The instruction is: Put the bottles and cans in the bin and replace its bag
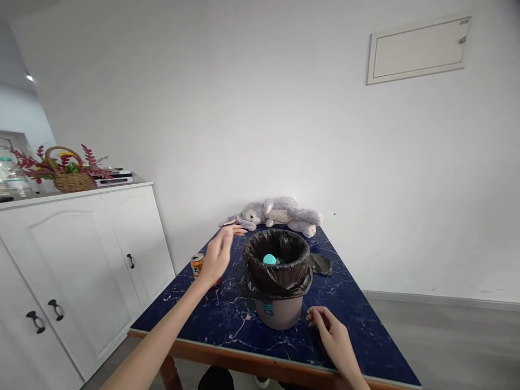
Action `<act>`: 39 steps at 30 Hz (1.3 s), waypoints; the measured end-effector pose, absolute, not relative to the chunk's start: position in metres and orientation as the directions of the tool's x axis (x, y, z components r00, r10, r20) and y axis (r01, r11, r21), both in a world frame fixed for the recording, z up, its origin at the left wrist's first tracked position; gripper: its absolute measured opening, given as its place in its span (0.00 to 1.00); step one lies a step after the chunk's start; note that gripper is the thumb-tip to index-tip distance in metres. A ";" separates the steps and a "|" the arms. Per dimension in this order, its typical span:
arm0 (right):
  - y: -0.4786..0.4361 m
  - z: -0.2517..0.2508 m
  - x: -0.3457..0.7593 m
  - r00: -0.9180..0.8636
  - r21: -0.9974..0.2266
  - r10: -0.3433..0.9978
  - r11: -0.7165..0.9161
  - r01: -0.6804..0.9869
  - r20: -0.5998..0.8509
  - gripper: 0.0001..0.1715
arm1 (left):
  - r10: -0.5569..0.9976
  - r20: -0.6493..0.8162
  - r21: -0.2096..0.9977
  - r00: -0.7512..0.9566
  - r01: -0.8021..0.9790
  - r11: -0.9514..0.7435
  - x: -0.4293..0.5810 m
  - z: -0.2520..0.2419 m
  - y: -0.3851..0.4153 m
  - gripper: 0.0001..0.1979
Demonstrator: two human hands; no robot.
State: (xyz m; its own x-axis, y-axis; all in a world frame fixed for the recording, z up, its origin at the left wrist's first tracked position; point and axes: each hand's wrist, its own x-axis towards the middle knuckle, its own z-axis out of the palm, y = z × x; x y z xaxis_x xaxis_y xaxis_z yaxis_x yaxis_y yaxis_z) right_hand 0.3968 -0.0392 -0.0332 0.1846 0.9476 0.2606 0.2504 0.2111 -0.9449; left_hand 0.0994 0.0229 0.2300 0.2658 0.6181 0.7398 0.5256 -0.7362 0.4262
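My left hand [219,254] is raised over the table, left of the bin, with its fingers stretched out and nothing in it. Just behind that wrist stands an orange drink can [197,264], partly covered by my forearm. A bit of something red [218,282] peeks out beside the wrist, mostly hidden. The small bin [280,313] is upright, lined with a black plastic bag [280,279] folded over its rim. Inside it shows a turquoise round-topped item [269,259]. My right hand [331,336] is low at the bin's right side, fingers loosely curled, apart and holding nothing.
A grey plush rabbit [280,211] lies on its side at the table's far end, against the wall. The blue marble-patterned table [345,319] has a wooden edge. At left, a white cabinet [77,233] carries a wicker flower basket [73,181].
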 end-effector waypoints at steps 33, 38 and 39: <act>-0.045 -0.026 0.398 0.173 -0.943 0.951 0.208 0.258 0.257 0.32 | 0.484 0.835 0.224 0.263 0.641 -0.735 0.108 0.257 0.036 0.23; -0.043 -0.028 0.398 0.178 -0.941 0.946 0.221 0.256 0.271 0.32 | 0.578 0.708 0.199 0.406 0.671 -0.714 0.103 0.247 0.042 0.23; -0.043 -0.028 0.398 0.182 -0.940 0.944 0.226 0.256 0.276 0.32 | 0.606 0.709 0.209 0.361 0.713 -0.669 0.093 0.242 0.049 0.22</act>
